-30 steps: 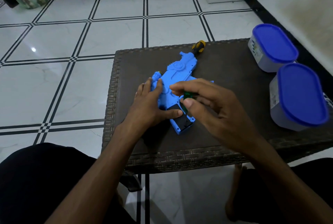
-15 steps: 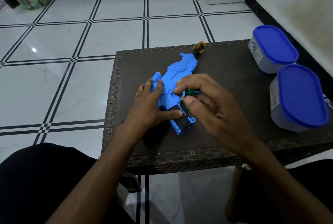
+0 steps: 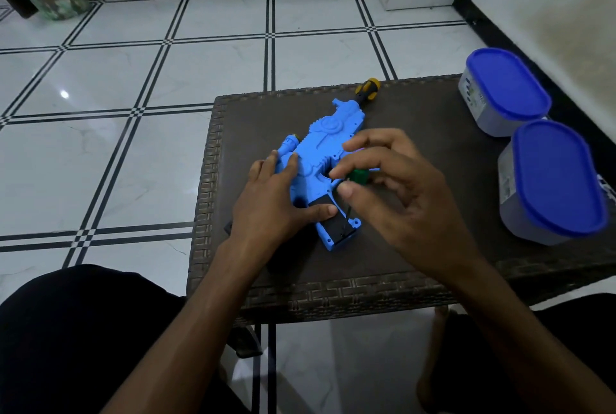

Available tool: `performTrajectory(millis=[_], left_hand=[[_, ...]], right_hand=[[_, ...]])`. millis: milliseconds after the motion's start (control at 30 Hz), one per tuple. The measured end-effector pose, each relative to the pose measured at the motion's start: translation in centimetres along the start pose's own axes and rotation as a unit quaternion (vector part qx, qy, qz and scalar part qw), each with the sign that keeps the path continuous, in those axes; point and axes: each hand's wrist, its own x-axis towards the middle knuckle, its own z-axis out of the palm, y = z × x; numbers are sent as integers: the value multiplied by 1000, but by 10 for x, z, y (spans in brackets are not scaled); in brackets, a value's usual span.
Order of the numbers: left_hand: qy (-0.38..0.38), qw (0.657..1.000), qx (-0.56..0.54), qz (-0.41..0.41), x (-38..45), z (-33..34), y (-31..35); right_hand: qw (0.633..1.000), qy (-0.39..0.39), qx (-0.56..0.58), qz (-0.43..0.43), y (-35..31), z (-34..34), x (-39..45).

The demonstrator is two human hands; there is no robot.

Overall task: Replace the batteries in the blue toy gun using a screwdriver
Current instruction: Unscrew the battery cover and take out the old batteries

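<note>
The blue toy gun [image 3: 328, 137] lies flat on the dark wicker table [image 3: 416, 147], its grip pointing toward me. My left hand [image 3: 276, 203] presses down on the gun's left side, thumb on the black battery cover [image 3: 336, 223] in the grip. My right hand [image 3: 400, 193] pinches the green handle of a small screwdriver [image 3: 358, 177] between thumb and fingers, its thin shaft slanting down to the lower end of the grip. A second screwdriver with a yellow and black handle [image 3: 366, 88] lies behind the gun's muzzle end.
Two grey tubs with blue lids [image 3: 506, 87] [image 3: 556, 177] stand at the table's right side. The table's near edge [image 3: 333, 293] is just above my knees. White tiled floor [image 3: 116, 107] lies to the left and behind.
My right hand has shifted slightly and its fingers have turned around the green screwdriver handle. The left hand and the gun stay where they were.
</note>
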Motion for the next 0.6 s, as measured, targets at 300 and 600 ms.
performTrajectory(millis=[300, 600], left_hand=[[22, 998, 58, -20, -4, 4, 1], [56, 994, 80, -44, -11, 1, 1]], right_hand=[[998, -14, 50, 23, -3, 5, -1], [998, 37, -44, -23, 0, 4, 0]])
